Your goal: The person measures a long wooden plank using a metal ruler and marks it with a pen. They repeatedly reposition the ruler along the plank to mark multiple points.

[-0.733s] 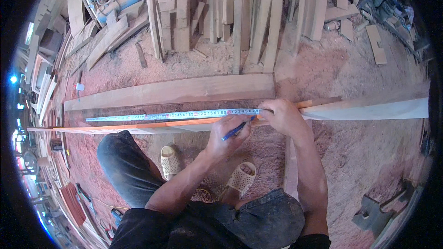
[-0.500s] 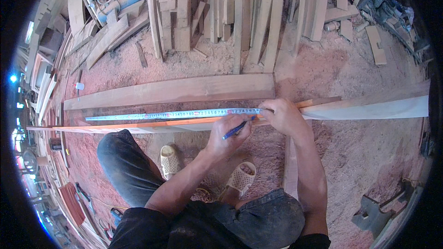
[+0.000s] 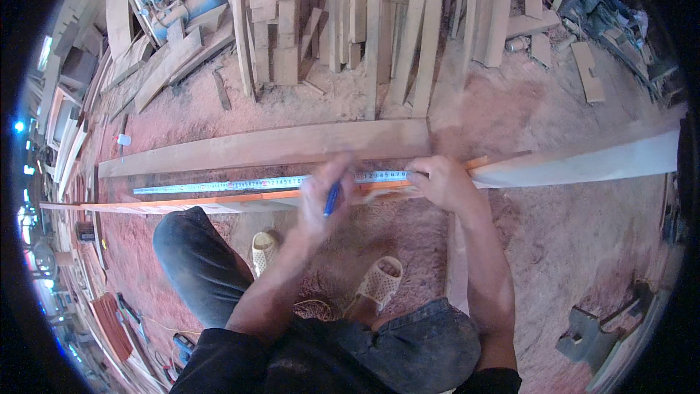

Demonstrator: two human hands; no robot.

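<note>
Now my left hand (image 3: 326, 193), blurred, sits further left than a moment ago, taking the pen (image 3: 332, 199) with it, gripped in the fist; the pen tip no longer meets the strip (image 3: 219, 201) beside my right hand (image 3: 441, 181). Right hand unchanged: pinches the tape (image 3: 255, 183) near its right end. Tape lies between board (image 3: 277, 146) and strip. Hands apart; strip edge between them shows bare, any mark there too small to tell
</note>
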